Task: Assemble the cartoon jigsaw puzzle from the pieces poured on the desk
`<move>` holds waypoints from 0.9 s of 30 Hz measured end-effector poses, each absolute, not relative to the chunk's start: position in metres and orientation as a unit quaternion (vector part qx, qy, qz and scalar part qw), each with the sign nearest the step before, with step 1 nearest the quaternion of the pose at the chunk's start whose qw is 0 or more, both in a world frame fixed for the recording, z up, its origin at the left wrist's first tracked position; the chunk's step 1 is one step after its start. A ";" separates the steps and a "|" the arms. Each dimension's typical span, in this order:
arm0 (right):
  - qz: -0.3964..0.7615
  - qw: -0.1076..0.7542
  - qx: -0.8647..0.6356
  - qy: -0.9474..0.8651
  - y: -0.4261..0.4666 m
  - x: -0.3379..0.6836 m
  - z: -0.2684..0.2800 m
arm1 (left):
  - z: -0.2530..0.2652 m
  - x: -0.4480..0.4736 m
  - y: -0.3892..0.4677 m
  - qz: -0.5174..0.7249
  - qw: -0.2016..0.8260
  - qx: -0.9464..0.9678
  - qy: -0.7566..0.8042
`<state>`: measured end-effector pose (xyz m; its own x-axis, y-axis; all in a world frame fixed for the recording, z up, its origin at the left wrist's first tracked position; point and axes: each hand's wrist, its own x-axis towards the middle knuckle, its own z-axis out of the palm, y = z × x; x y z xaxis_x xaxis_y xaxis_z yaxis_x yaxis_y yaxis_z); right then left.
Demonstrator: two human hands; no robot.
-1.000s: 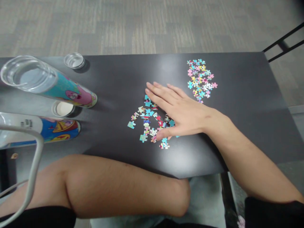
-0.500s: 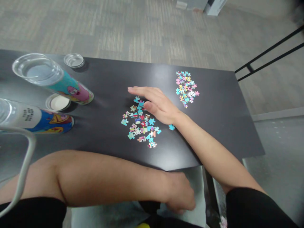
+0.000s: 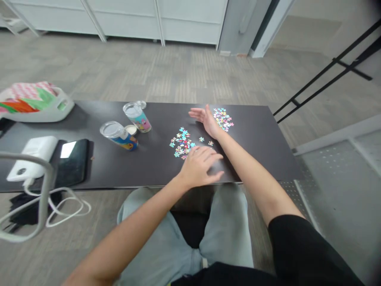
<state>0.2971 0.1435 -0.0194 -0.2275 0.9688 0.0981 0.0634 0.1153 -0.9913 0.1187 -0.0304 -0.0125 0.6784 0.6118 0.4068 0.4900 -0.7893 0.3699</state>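
My left hand (image 3: 200, 166) is over the near edge of the dark table (image 3: 154, 167), its thumb and fingers apart with nothing between them. It covers the lower right side of a loose pile of jigsaw pieces (image 3: 182, 141). Farther off, my right hand (image 3: 208, 121) is turned on its side, fingers stretched and thumb raised, holding nothing. Just beyond it lies a second pile of jigsaw pieces (image 3: 224, 118), partly hidden by the hand. A blue jigsaw piece (image 3: 201, 139) and a multicoloured jigsaw piece (image 3: 210, 143) lie apart between my hands.
Left of the pieces stand a pink-and-teal clear-topped can (image 3: 139, 119) and a blue one (image 3: 120, 137), with lids (image 3: 131, 129) beside them. Farther left are a black phone (image 3: 73, 163), a white device (image 3: 32, 157) with a cable, and a white basket (image 3: 59, 107).
My view has tilted up and widened. My left hand has risen from my lap to the near pile. My right hand has moved away from that pile toward the other, its thumb now raised.
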 end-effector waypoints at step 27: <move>0.140 0.061 -0.661 -0.735 0.045 0.188 0.013 | -0.016 -0.026 -0.018 0.164 0.080 0.774 0.606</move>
<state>0.1878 0.0447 0.0130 -0.1199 0.9882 -0.0951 0.9541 0.0882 -0.2862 -0.0260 -0.0182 -0.0158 0.2108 0.9649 0.1567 0.9122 -0.2518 0.3232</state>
